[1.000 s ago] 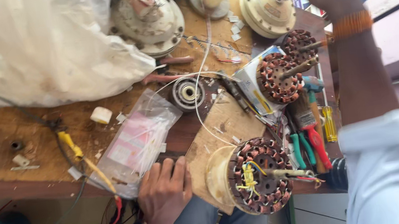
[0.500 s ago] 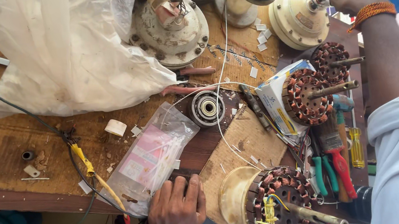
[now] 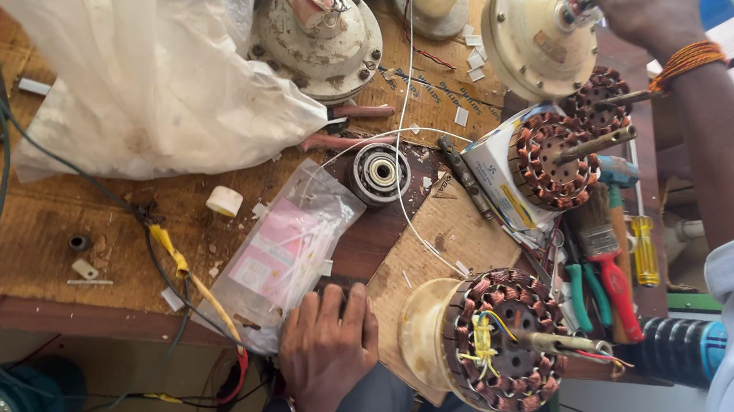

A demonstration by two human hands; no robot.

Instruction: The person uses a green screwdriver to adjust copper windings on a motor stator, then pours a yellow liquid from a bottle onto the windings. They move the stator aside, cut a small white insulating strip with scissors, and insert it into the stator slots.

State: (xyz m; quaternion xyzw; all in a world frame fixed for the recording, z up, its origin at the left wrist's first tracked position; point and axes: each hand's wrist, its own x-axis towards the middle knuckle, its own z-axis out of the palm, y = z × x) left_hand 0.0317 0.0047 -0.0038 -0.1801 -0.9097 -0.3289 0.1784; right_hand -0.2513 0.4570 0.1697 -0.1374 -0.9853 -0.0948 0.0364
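1. The right hand [image 3: 645, 4] is closed, fingertips pinched around the small hub fitting [image 3: 570, 0] at the centre of the cream motor cover [image 3: 530, 40]. Exactly what that red-and-silver piece is cannot be told at this size.
2. The left hand [image 3: 328, 350] lies relaxed and holds nothing. Its fingers are loosely spread over the near edge of the bench [image 3: 27, 235], touching the lower corner of the clear plastic bag [image 3: 282, 247].
3. The cream motor cover stands at the far right of the bench, tipped on its side, just above a copper-wound stator [image 3: 557, 160] lying on a small carton.
4. Handling, as a judgement:
   - The cover looks like cast metal, so it is stiff and fairly heavy.
   - Its painted dome is smooth and offers little purchase.
   - The rim, with its bolt holes, is the sounder place to grip (the hub alone gives a thin, slippery hold for that weight).
5. Another wound stator [image 3: 501, 340] sits beside the left hand, with yellow leads across its face. The windings and leads are fragile, so the shaft or outer iron would be the places to take it.
6. A bearing [image 3: 380, 174] and some red- and green-handled pliers [image 3: 608, 287] lie between the two hands.
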